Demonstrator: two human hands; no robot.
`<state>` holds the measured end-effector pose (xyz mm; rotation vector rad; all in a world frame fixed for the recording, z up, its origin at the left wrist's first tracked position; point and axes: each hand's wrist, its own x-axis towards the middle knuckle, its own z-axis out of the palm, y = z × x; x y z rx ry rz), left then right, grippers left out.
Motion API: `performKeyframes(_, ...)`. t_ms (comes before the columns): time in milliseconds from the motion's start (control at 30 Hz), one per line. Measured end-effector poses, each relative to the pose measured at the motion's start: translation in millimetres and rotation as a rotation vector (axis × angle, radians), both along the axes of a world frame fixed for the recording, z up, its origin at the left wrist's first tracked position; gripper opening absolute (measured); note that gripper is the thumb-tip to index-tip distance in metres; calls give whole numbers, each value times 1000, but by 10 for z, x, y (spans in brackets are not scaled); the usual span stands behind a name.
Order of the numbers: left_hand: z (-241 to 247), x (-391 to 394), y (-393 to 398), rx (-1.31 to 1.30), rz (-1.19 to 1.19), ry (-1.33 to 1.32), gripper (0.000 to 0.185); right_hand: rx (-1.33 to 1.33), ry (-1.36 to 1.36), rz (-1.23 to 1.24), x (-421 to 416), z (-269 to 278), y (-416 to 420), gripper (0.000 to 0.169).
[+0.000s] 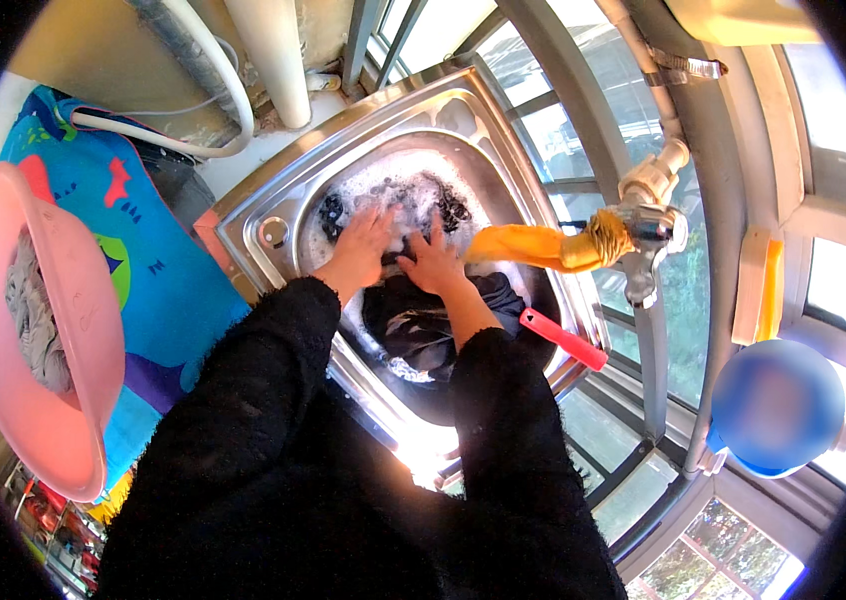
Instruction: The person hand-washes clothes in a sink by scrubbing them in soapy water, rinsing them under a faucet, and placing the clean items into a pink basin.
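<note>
A stainless steel sink [261, 259] lies before me, with dark wet cloth [411, 319] in its foamy water [400, 176]. My left hand [363, 244] is spread over the suds and dark fabric at the left of the basin. Beside it, my right hand [432, 262] presses on the cloth with its fingers apart. Foam hides part of the fabric under both hands. To the right, a red handle [565, 341] rests across the basin's edge; whatever it belongs to is hidden. An orange-yellow cloth sleeve [528, 246] hangs from the metal tap [652, 225] over the basin.
A pink plastic basin [89, 300] holding grey cloth [36, 322] stands at left on a blue patterned cover [167, 277]. White pipes [273, 67] rise behind the sink. Window frames [644, 337] line the right side, near a blue container [775, 409].
</note>
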<state>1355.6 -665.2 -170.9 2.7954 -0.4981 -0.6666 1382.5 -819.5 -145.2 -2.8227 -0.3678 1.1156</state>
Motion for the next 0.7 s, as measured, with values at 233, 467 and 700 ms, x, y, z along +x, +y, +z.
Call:
performKeyframes(233, -467, -41, -51, -52, 48, -24, 72, 109, -104, -5, 31, -242, -126, 62)
performKeyframes(467, 17, 492, -105, -483, 732, 67, 48, 655, -605, -947, 308, -382, -129, 44)
performKeyframes(700, 15, 541, -206, -336, 882, 202, 36, 347, -236, -670, 368, -94, -120, 61)
